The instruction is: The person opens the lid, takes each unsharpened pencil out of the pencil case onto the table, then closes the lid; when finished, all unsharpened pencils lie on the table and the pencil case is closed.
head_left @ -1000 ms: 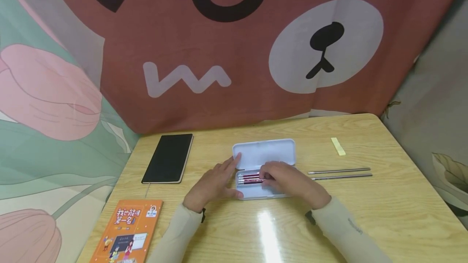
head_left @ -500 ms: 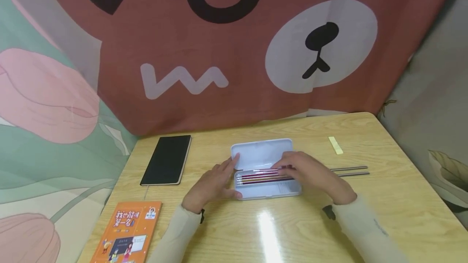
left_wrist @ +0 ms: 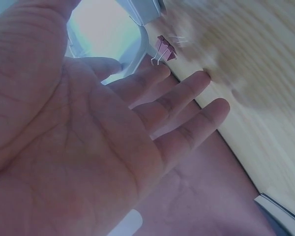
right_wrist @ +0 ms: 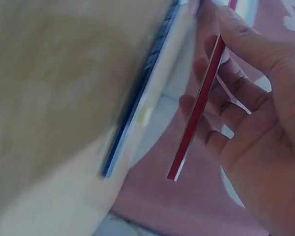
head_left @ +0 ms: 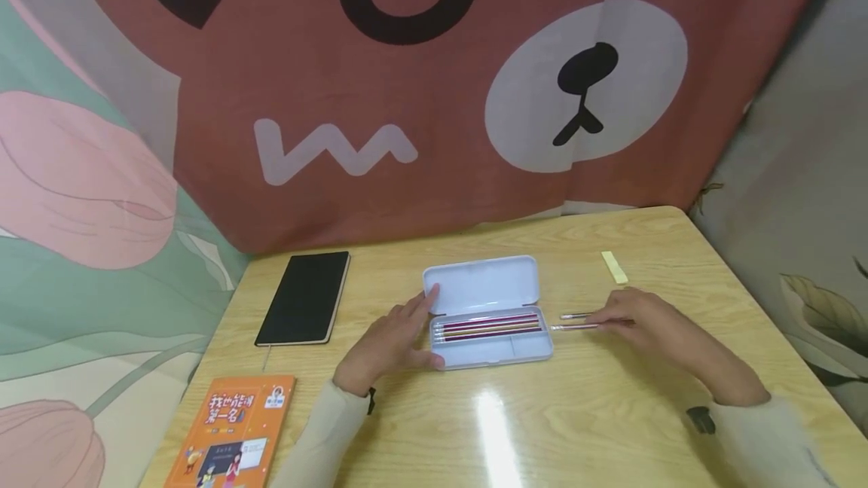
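Note:
A white pencil case point(head_left: 475, 355) lies with its lid point(head_left: 483, 283) raised, and several pencils point(head_left: 484, 327) rest in its rear compartment. My left hand point(head_left: 380, 345) steadies the case's left side, a finger on the lid and the thumb by the front corner. Its fingers extend fairly straight in the left wrist view. To the right of the case, my right hand point(head_left: 654, 330) pinches a red pencil point(right_wrist: 194, 110) between thumb and fingers. Another pencil point(head_left: 573, 315), dark blue in the right wrist view, lies just behind it on the table.
A black notebook point(head_left: 304, 298) and an orange book point(head_left: 233, 428) lie on the left. A pale yellow strip point(head_left: 614, 267) sits behind my right hand. The left wrist view shows a pink binder clip point(left_wrist: 165, 49) near the case. A printed cloth point(head_left: 434, 202) hangs behind the table.
My right hand has left the pencils in the case, moved right and taken hold of a pencil on the table. My left hand stays at the case. The head view has shifted slightly.

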Demonstrator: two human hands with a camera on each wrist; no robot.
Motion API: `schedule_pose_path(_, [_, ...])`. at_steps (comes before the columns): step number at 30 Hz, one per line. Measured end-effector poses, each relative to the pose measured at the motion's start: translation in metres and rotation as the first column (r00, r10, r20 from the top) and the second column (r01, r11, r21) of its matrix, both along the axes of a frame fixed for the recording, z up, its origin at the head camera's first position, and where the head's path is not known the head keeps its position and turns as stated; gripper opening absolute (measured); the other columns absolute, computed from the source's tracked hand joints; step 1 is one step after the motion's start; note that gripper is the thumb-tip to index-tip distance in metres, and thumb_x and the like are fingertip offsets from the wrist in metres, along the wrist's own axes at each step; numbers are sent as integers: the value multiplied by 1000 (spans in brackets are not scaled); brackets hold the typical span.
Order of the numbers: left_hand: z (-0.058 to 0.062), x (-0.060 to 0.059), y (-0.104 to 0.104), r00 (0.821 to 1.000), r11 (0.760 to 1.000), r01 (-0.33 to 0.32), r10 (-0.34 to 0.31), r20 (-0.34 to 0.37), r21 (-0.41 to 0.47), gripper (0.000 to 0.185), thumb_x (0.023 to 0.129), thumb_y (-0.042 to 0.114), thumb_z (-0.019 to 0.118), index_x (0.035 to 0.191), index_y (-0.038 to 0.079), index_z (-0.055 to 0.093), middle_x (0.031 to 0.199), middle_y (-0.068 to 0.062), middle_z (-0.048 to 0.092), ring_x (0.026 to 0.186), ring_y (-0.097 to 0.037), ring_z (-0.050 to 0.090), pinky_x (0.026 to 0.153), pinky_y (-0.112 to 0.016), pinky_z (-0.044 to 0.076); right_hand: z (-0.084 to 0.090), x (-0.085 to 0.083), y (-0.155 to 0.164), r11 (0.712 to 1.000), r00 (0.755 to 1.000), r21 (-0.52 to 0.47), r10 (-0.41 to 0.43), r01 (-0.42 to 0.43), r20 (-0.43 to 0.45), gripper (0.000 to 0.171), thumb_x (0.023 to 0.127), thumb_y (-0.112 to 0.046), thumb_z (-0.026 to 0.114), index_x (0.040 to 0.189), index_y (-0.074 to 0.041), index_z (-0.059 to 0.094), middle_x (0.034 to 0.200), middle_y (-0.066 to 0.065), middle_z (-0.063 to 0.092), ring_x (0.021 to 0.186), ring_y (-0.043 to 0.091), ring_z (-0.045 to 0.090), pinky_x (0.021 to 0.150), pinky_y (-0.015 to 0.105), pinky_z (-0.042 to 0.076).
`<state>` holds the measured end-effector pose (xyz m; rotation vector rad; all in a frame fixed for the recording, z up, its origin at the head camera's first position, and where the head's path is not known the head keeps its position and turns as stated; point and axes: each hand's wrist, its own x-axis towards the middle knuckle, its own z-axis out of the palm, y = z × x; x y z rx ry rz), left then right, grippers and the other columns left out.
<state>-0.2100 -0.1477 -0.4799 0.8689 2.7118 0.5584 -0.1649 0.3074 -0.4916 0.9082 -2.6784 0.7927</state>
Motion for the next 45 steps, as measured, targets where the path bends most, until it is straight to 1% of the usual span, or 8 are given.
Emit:
schedule_pose_path(4, [1,-1,0,1000,1000,-4,4,8,6,125,87,48,92,179,12,14,178,-22,34,153,-48,47,122,-62,45,-9,7,11,998,1000,59,-27,27,-5,24,84,-2,92,103,-16,89,85,-18,65,78,-6,45,63,23,44])
schedule_pose_path(11, [5,-1,4,1000,1000,-12,12,28,12,126,87,49,92,179,14,13,180,-19,32,156,-47,45,123,-62,44,-16,12,15,992,998,106,-68,68,-2,24,84,-3,92,101,-19,87,90,-17,71,84,0,58,70,27,52])
schedule_pose_path(17, [7,-3,6,1000,1000,4,-4,-4,7,125,87,49,91,179,13,14,179,-19,34,153,-46,48,121,-61,46,-15,12,21,989,996,117,-91,93,-23,25,83,-3,93,99,-21,86,90,-19,70,84,3,62,70,28,54])
schedule_pose_path(27, [7,-7,7,1000,1000,-1,1,-10,5,125,88,50,91,179,16,13,180,-16,33,155,-46,46,123,-61,44,-12,13,29,979,989,143,-148,148,-10,27,84,-2,92,99,-24,85,91,-20,69,85,-1,59,71,29,55])
schedule_pose_path(32, [3,-4,5,1000,1000,-11,11,0,1,125,88,50,92,179,16,14,180,-15,34,154,-46,47,123,-60,45,-13,12,27,983,994,149,-107,105,4,25,83,-2,92,97,-21,85,88,-15,69,84,0,58,69,28,53])
schedule_pose_path(36, [-1,1,2,1000,1000,-1,1,9,10,124,88,49,92,179,13,15,178,-17,36,152,-47,49,121,-62,46,-9,13,20,984,996,153,-84,86,-18,26,82,-4,93,97,-23,85,89,-17,70,84,1,59,69,27,53])
schedule_pose_path(41, [-2,4,0,999,999,-15,14,32,43,124,88,47,93,179,12,16,179,-17,35,154,-47,46,122,-63,44,7,4,-4,981,993,165,-91,102,-72,19,85,-9,94,98,-19,85,90,-15,70,80,5,60,69,29,53])
schedule_pose_path(45, [-2,5,-1,999,999,-23,21,35,46,124,88,46,93,179,13,15,179,-17,34,155,-47,45,123,-63,43,21,-6,-34,981,997,181,-70,74,-29,14,92,-11,89,105,-14,85,95,-8,75,85,15,65,73,32,56])
